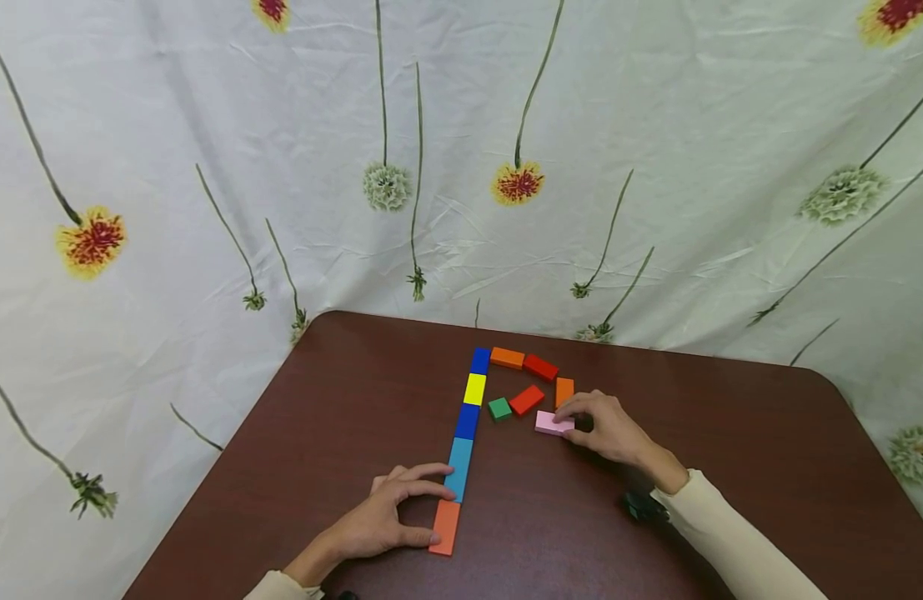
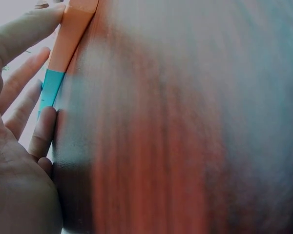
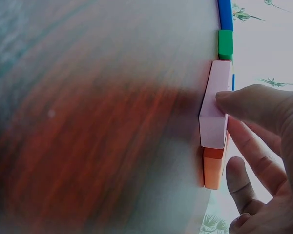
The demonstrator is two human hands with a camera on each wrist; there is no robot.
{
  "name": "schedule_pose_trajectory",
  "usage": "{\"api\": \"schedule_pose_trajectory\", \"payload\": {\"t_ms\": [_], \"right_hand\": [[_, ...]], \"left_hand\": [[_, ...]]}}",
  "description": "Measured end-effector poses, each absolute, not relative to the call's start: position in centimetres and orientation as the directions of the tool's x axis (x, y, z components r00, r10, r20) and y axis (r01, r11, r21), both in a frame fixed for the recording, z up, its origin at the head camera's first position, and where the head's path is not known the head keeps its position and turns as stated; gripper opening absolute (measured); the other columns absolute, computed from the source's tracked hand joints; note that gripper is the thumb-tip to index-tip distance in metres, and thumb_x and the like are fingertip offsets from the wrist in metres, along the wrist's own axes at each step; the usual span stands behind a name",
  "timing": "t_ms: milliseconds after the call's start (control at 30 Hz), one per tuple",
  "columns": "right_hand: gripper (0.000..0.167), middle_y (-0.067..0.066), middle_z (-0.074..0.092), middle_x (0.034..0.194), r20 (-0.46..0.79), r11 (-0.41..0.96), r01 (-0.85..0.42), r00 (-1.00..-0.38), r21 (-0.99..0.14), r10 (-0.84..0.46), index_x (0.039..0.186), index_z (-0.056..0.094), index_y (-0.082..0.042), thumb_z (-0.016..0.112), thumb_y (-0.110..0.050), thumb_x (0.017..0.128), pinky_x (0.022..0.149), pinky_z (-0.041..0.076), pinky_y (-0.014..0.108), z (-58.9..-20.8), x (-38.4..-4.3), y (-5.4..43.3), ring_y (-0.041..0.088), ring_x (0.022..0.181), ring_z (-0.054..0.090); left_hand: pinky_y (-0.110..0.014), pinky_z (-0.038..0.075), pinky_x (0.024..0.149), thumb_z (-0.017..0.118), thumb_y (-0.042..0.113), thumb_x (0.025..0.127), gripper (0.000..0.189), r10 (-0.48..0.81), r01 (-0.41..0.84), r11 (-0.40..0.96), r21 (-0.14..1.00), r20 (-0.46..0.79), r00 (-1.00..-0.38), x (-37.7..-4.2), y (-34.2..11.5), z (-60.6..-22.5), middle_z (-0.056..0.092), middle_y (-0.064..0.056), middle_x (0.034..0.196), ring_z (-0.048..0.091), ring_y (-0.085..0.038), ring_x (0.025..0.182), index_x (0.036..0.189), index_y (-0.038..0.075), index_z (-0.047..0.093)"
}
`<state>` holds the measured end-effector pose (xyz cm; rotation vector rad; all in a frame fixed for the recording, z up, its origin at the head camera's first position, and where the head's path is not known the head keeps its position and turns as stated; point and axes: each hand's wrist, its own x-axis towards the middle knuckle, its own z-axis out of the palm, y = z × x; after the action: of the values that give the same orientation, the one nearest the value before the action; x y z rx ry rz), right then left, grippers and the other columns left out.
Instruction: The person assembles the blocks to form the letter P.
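Observation:
A slanting column of flat blocks has a blue block (image 1: 480,361) at the far end, then a yellow block (image 1: 474,389), another blue block (image 1: 466,422), a light-blue block (image 1: 459,467) and an orange-red block (image 1: 445,528). My left hand (image 1: 378,518) rests along the column's left side. Its thumb touches the orange-red block, and its extended fingertips lie at the light-blue block. Farther right, my right hand (image 1: 609,427) pinches a pink block (image 3: 216,100) between thumb and fingers. The pink block lies crosswise, just below an upright orange block (image 1: 564,392).
From the column's top, an orange block (image 1: 508,358) and a red block (image 1: 540,367) curve right. Inside the curve lie a green block (image 1: 499,408) and a tilted red block (image 1: 527,400). A flower-print cloth (image 1: 461,250) hangs behind the brown table (image 1: 341,400).

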<state>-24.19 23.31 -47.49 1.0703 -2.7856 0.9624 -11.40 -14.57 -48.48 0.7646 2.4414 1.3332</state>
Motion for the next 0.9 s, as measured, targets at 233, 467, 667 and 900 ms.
{"api": "schedule_pose_trajectory", "payload": {"t_ms": [233, 467, 667, 900], "right_hand": [[0.02, -0.001, 0.073, 0.108, 0.211, 0.588, -0.602, -0.774, -0.54, -0.597, 0.101, 0.077, -0.016, 0.079, -0.007, 0.083, 0.086, 0.039, 0.046, -47.55, -24.18, 23.32, 0.021, 0.097, 0.058], [0.021, -0.003, 0.073, 0.108, 0.209, 0.605, -0.591, -0.785, -0.533, -0.583, 0.102, 0.077, -0.018, 0.079, -0.008, 0.083, 0.088, 0.038, 0.052, -47.72, -24.24, 23.32, 0.021, 0.098, 0.057], [0.021, -0.003, 0.073, 0.108, 0.211, 0.611, -0.586, -0.79, -0.532, -0.575, 0.101, 0.077, -0.019, 0.079, -0.008, 0.083, 0.088, 0.038, 0.052, -47.81, -24.27, 23.25, 0.021, 0.098, 0.057], [0.021, -0.004, 0.073, 0.107, 0.215, 0.622, -0.584, -0.796, -0.522, -0.566, 0.1, 0.077, -0.02, 0.079, -0.009, 0.082, 0.089, 0.039, 0.054, -48.0, -24.26, 23.18, 0.021, 0.099, 0.058]], "left_hand": [[-0.053, 0.017, 0.088, 0.077, 0.032, 0.088, 0.039, 0.564, 0.338, 0.437, 0.833, 0.039, -0.825, -11.38, -14.57, -48.33, 0.05, 0.0, 0.15, 0.041, -0.013, 0.116, 0.126, 0.029, 0.069], [-0.052, 0.017, 0.088, 0.078, 0.033, 0.088, 0.04, 0.564, 0.339, 0.438, 0.833, 0.04, -0.825, -11.41, -14.63, -48.38, 0.05, 0.001, 0.151, 0.041, -0.012, 0.116, 0.126, 0.03, 0.069], [-0.052, 0.016, 0.088, 0.078, 0.033, 0.088, 0.039, 0.558, 0.33, 0.442, 0.834, 0.033, -0.829, -11.43, -14.61, -48.41, 0.049, 0.002, 0.151, 0.041, -0.013, 0.116, 0.126, 0.03, 0.069], [-0.053, 0.016, 0.089, 0.078, 0.033, 0.087, 0.04, 0.56, 0.324, 0.44, 0.837, 0.026, -0.828, -11.42, -14.65, -48.53, 0.049, 0.003, 0.151, 0.041, -0.012, 0.117, 0.126, 0.03, 0.069]]}}
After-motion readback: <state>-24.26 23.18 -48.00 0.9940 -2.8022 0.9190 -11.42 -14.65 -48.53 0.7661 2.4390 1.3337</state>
